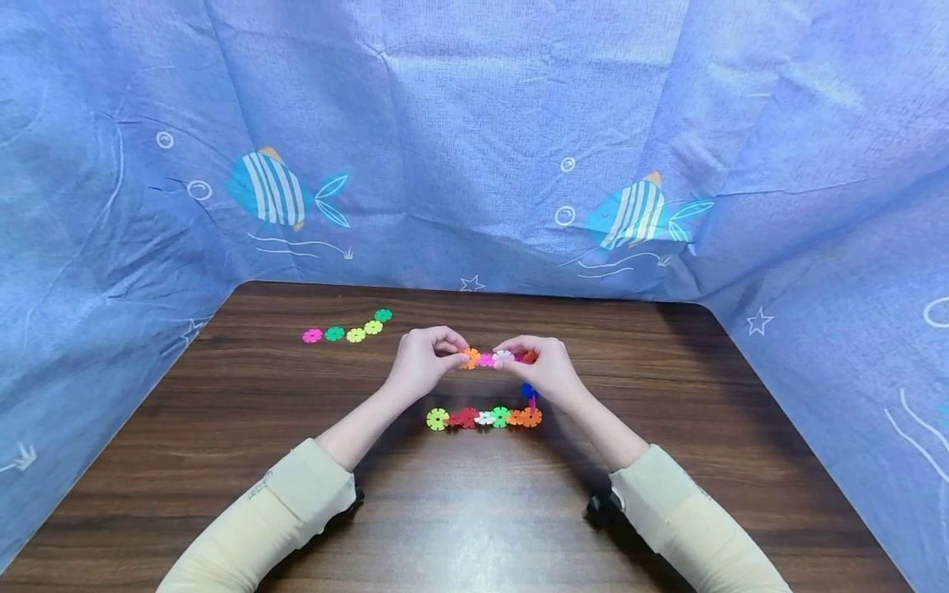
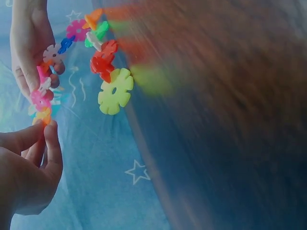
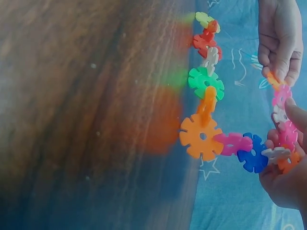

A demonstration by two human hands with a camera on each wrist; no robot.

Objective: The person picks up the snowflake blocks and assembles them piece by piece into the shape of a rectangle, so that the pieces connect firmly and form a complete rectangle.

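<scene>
A chain of slotted plastic snowflake discs runs between and below the two hands. My left hand (image 1: 419,364) pinches the orange disc (image 1: 472,358) at the chain's upper end between thumb and fingers. Beside it is a pink disc (image 1: 485,360), followed by a white disc (image 1: 504,357) that my right hand (image 1: 547,369) grips along with the part of the chain near it. From there the chain bends down through a blue disc (image 3: 253,153) and a larger-looking orange disc (image 3: 202,136). Green (image 3: 206,83), white and red discs follow, ending in a yellow-green disc (image 2: 115,91).
Several loose discs lie at the back left of the dark wooden table (image 1: 222,428), among them a pink disc (image 1: 312,335), a green disc (image 1: 382,315) and a yellow disc (image 1: 356,335). A blue fish-print curtain (image 1: 460,148) hangs around the table's back and sides.
</scene>
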